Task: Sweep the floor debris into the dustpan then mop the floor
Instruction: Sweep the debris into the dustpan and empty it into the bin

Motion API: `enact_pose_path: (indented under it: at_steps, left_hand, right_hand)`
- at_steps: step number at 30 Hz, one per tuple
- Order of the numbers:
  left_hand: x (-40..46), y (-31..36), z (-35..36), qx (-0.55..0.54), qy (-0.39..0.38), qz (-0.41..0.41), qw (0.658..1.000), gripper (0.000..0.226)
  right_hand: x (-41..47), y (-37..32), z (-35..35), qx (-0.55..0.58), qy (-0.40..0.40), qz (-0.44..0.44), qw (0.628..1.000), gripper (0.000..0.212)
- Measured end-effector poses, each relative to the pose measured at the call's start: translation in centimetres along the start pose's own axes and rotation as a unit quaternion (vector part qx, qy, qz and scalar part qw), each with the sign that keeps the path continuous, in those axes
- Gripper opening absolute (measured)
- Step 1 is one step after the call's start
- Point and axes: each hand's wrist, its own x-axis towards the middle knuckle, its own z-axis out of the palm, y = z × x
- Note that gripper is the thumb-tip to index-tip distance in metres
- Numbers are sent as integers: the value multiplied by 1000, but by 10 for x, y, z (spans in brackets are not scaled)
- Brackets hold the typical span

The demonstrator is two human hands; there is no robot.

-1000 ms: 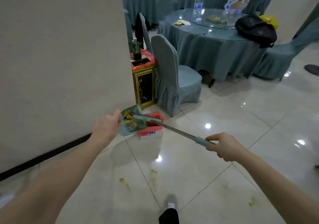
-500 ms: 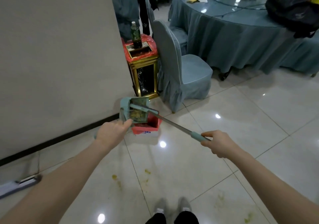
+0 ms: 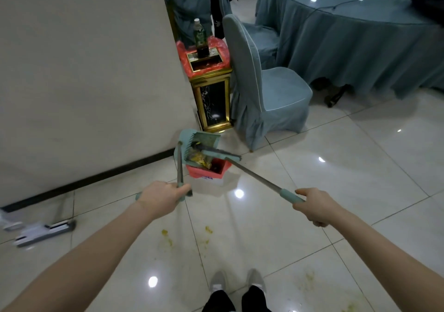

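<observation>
Your left hand [image 3: 165, 197] gripped the dustpan's handle [image 3: 179, 167], fingers wrapped round it, so that the dustpan [image 3: 204, 141] hung tipped over the small red-lined bin [image 3: 208, 169] on the floor. Your right hand [image 3: 314, 206] was clamped on the teal grip of the broom handle [image 3: 262, 181], and the broom head [image 3: 221, 155] lay across the pan's mouth. Judging by that, you held the pan steep so the yellowish debris [image 3: 199, 160] would slide out, with the broom there to rake out what stuck. The debris sat partly in the pan and partly at the bin's rim.

Yellow smears [image 3: 168, 237] remained on the tiles just ahead of your shoes [image 3: 236, 280], and more [image 3: 310, 278] lay to your right, so the mopping was not yet done. A flat mop [image 3: 43, 231] lay on the floor to your left, beside the wall's dark skirting.

Behind the small bin stood a tall gold-framed bin [image 3: 212, 100] with a bottle [image 3: 200, 40] on top, tight against the wall corner. A covered chair [image 3: 262, 88] stood just beside it, and a draped worktop [image 3: 355, 35] beyond. The chair's skirt and the tall bin hemmed the small bin in, leaving little room to swing the broom.
</observation>
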Motion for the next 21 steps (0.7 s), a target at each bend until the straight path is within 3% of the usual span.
enact_pose_path:
  at_steps: [3,5,11,21]
  left_hand:
    - [-8,-5,2,-31,-25,-3,999,25]
    - [-13,-12,9,-40,-34,-17,998,27]
    - [-16,-17,16,-5,-32,-50,998,26]
    - [-22,0,15,118,-37,50,991,45]
  right_hand:
    - [0,-4,10,57,-116,62,990,31]
    - [-3,-5,17,67,-144,72,985,30]
    - [-20,-8,18,88,-28,-6,996,38]
    - [-31,-38,54,47,-9,-37,998,31]
